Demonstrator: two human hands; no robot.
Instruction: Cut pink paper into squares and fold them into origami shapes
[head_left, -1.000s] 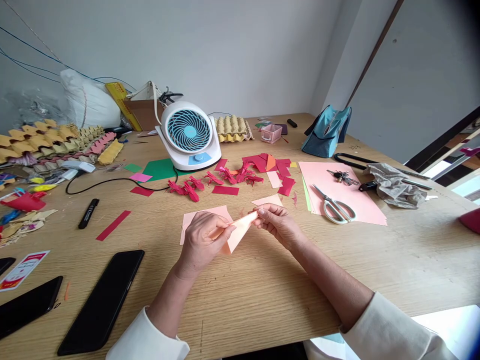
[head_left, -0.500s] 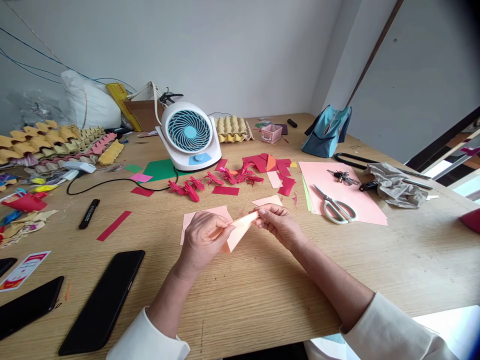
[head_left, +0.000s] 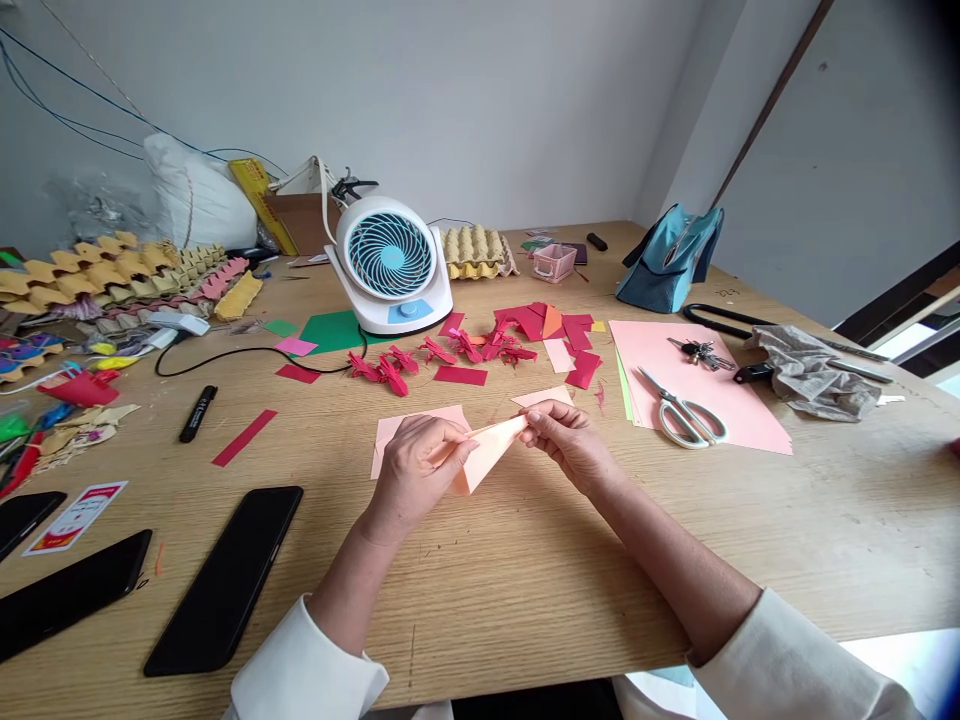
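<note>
Between my two hands a folded piece of pale peach paper [head_left: 489,456] is held up above the table, with one pointed corner hanging down. My left hand [head_left: 421,465] pinches its left side between thumb and fingers. At the paper's narrow right end, my right hand [head_left: 568,440] is closed on the tip. Behind my left hand lies a flat pale pink sheet [head_left: 386,432], partly covered by the hand. Another small pink paper piece [head_left: 546,396] lies just beyond my right hand. Several folded red paper figures [head_left: 390,374] form a row farther back.
White-handled scissors [head_left: 691,420] and keys [head_left: 703,353] rest on a stack of pink sheets [head_left: 750,425] at right. A white fan [head_left: 397,265] stands behind the red figures, its black cable running left. Black phones [head_left: 225,580] and a marker [head_left: 199,414] lie at left.
The whole scene has shifted slightly to the right in view as the head turned a little left. Both hands keep their pinch on the peach paper, which looks nearly the same.
</note>
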